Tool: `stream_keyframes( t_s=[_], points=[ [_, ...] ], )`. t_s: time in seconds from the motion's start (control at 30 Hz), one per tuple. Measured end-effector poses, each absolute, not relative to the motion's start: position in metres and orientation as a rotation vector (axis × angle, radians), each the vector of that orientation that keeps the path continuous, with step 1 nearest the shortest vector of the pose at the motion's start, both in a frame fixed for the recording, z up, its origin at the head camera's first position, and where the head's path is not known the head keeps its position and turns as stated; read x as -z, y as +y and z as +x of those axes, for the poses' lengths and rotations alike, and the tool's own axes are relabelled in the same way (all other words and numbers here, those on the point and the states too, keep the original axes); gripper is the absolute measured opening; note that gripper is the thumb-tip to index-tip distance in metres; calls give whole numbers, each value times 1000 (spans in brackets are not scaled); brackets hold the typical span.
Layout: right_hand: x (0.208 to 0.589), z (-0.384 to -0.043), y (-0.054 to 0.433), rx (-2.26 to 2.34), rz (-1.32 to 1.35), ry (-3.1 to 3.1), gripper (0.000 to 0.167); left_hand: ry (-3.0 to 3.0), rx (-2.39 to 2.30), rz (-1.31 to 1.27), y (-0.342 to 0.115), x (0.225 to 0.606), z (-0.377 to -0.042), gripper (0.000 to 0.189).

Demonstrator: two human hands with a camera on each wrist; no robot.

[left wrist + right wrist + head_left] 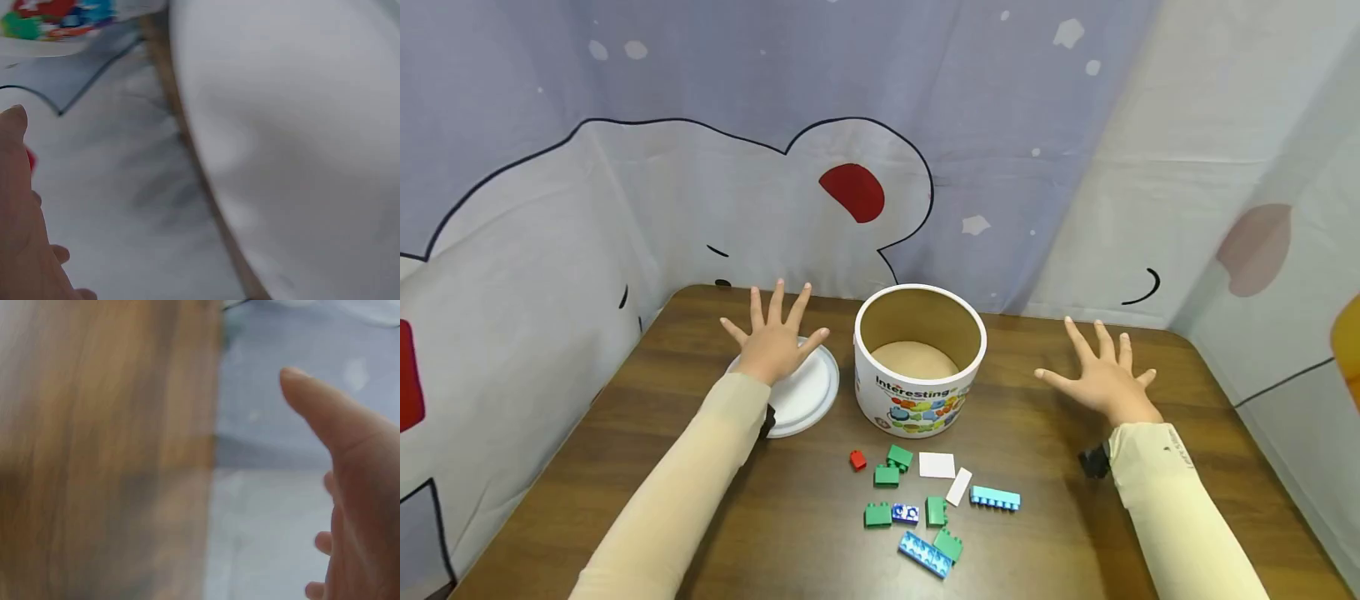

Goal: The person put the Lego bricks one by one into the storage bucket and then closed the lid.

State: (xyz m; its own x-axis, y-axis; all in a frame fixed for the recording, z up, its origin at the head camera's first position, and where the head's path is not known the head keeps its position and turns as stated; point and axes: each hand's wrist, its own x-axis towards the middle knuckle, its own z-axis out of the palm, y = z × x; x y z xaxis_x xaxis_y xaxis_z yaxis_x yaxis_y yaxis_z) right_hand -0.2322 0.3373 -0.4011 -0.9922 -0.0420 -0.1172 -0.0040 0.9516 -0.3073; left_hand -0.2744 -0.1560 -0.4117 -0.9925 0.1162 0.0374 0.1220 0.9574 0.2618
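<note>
My left hand (772, 346) is spread wide over the white round lid (808, 396), which lies on the table left of the bucket. In the left wrist view the lid (300, 137) fills the right side, beside the hand (25, 225). Fingers spread and holding nothing, my right hand (1108, 383) hovers over the right part of the table. A white bucket (917, 408) with printed lettering stands upright between the hands, its top uncovered. In front of it lie a red brick (858, 460), several green bricks (887, 476) and a light blue brick (995, 498).
Also on the wooden table (1030, 558) are a dark blue patterned brick (906, 513), a long blue brick (925, 555), a white flat piece (937, 465) and a narrow white piece (958, 487). A printed curtain (1000, 150) hangs behind the table's back edge.
</note>
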Motion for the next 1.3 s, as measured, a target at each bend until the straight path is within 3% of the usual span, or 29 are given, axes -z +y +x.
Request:
stream_keyframes(
  t_s=[0.3,0.53,0.63,1.3],
  points=[
    [378,-179,298,638,-336,3129,93,-2794,627,-371,-140,391,-232,75],
    [372,-148,271,756,-680,3047,45,-2585,670,-637,-117,384,-197,78],
    [375,-140,263,733,-818,2945,34,-2577,689,-696,-108,384,-187,75],
    [406,-122,234,632,-933,2581,35,-2672,615,-748,-90,400,-178,77]
  ],
)
